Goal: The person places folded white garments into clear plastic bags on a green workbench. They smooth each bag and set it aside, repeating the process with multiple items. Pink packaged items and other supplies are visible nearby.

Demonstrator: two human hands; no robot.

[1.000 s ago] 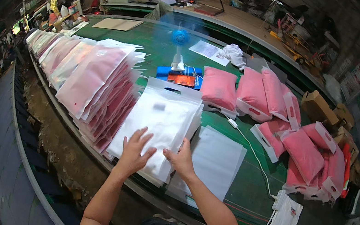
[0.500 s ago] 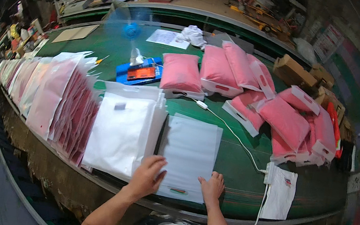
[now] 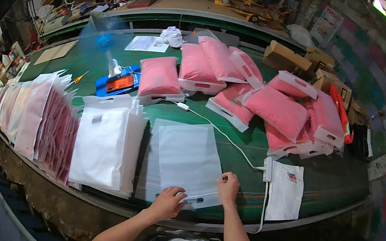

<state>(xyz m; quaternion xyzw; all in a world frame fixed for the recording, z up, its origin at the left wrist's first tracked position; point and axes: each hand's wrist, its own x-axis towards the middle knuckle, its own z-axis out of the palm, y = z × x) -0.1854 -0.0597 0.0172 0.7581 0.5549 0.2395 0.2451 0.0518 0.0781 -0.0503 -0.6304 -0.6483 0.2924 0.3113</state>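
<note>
A green-topped table (image 3: 333,184) crosses a cluttered workshop, its plump pink handle bags (image 3: 276,113) heaped toward the far right, perhaps to leave the hands room. Directly before the person lies a frosted plastic bag (image 3: 188,154), askew over another frosted sheet (image 3: 149,164), its handle slot (image 3: 199,201) toward the body, probably for easy reach. The left hand (image 3: 168,204) touches that end; the right hand (image 3: 229,188), fingers curled, is at the right edge (whether either truly pinches the plastic, I cannot tell). A stack of white-filled bags (image 3: 99,146) lies just left, presumably for handiness.
</note>
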